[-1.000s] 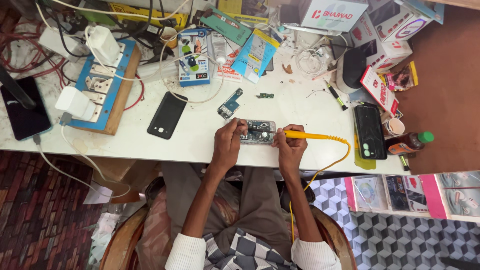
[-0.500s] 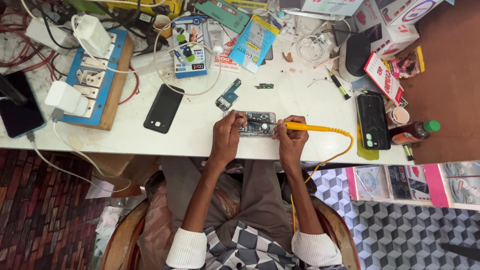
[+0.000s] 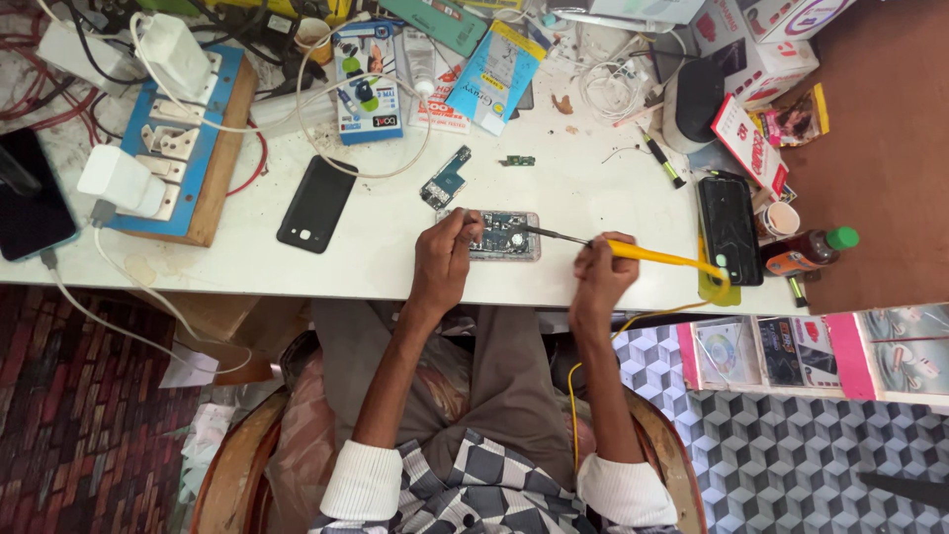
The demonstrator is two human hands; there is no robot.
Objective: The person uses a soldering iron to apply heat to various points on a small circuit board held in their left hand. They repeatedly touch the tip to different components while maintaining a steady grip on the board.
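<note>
**Soldering iron lifted off the opened phone**

An opened phone, flat and rectangular with its circuitry bare, lies at frame centre on the scuffed white table. The right hand, earlier tight beside the phone, now sits further right, fist closed around the yellow soldering iron, whose thin metal tip reaches the phone. The left hand pinches a small tool against the phone's left edge.

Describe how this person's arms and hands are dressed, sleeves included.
Both hands, the left hand and the right hand, are bare, with no gloves. The forearms are uncovered too. White sleeve cuffs sit pushed up near the elbows, below a grey-and-white checked garment.
</note>
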